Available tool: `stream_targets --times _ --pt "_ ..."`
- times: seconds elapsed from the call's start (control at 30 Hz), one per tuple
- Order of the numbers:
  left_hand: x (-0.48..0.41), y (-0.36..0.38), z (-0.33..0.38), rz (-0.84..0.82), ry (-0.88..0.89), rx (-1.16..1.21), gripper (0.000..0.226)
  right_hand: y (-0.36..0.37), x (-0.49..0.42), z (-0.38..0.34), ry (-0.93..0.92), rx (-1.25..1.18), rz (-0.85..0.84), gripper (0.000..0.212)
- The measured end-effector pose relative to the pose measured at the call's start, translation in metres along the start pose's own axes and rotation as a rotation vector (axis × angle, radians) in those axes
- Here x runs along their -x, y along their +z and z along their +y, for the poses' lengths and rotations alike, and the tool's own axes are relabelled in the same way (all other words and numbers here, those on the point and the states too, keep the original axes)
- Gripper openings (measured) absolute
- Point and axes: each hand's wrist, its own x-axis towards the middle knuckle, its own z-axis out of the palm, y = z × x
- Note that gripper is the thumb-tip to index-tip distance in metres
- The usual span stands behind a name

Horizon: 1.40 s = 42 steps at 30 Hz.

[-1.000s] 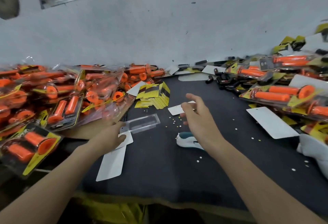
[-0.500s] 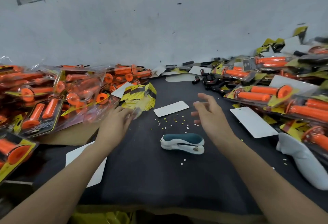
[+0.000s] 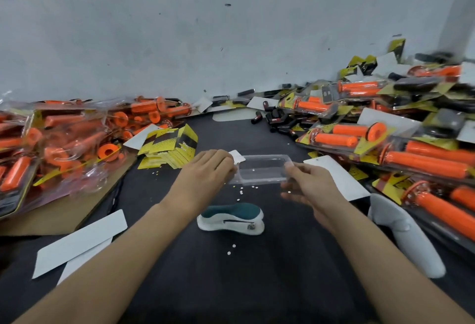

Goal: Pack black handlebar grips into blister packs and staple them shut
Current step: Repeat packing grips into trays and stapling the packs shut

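A clear empty blister pack (image 3: 262, 169) is held level over the dark table between both hands. My left hand (image 3: 205, 169) grips its left end, my right hand (image 3: 308, 185) its right end. A white card (image 3: 237, 156) shows behind my left fingers. Just in front of the hands a white and teal stapler (image 3: 231, 221) lies on the table. Loose black grips (image 3: 277, 120) are heaped at the far middle right. A stack of yellow and black backing cards (image 3: 169, 149) sits to the left of my left hand.
Packed orange grips are piled at the left (image 3: 64, 149) and at the right (image 3: 385, 143). White cards lie at the near left (image 3: 82, 241) and the right (image 3: 336, 177). A white object (image 3: 401, 236) rests at the right. Small white paper dots (image 3: 241, 192) are scattered on the table (image 3: 257, 285).
My left hand carried the clear blister pack from the left side to the middle. My right hand came in and took hold of its right end.
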Motion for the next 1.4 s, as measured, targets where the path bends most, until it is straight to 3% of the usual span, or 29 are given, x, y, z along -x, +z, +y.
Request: stream_targets --times 0.1,0.2,0.3,0.53,0.8,0.93,1.07,1.13,1.27,1.4 --pt "-0.002 0.016 -0.007 -0.042 -0.001 -0.003 0.003 -0.007 -0.01 0.006 -0.049 0.1 0.056 0.019" --pt "0.0 0.032 -0.014 -0.125 -0.051 0.081 0.024 -0.011 -0.019 0.017 -0.084 0.179 0.092 0.011" --pt "0.001 0.044 -0.02 -0.153 -0.024 0.139 0.024 -0.014 -0.028 0.025 -0.088 0.218 0.104 0.006" --pt "-0.011 0.052 -0.032 -0.197 0.093 0.097 0.004 -0.02 -0.043 0.025 0.005 0.265 0.065 0.008" --pt "-0.003 0.061 -0.049 -0.287 0.233 -0.003 0.027 -0.025 -0.049 0.024 0.058 0.321 0.018 0.021" --pt "0.002 0.066 -0.065 -0.319 0.064 -0.02 0.034 -0.026 -0.048 0.02 0.061 0.369 0.007 0.021" --pt "-0.003 0.084 -0.068 -0.432 -0.442 0.064 0.037 -0.027 -0.044 0.015 0.048 0.449 0.021 0.02" --pt "-0.007 0.091 -0.071 -0.529 -0.573 0.106 0.039 -0.026 -0.042 0.012 0.04 0.509 0.02 0.021" --pt "-0.008 0.096 -0.077 -0.561 -0.666 0.21 0.035 -0.027 -0.035 0.002 0.001 0.664 -0.001 0.025" --pt "-0.018 0.092 -0.069 -0.479 -0.668 0.367 0.027 -0.032 -0.032 -0.006 -0.256 0.925 0.122 0.03"
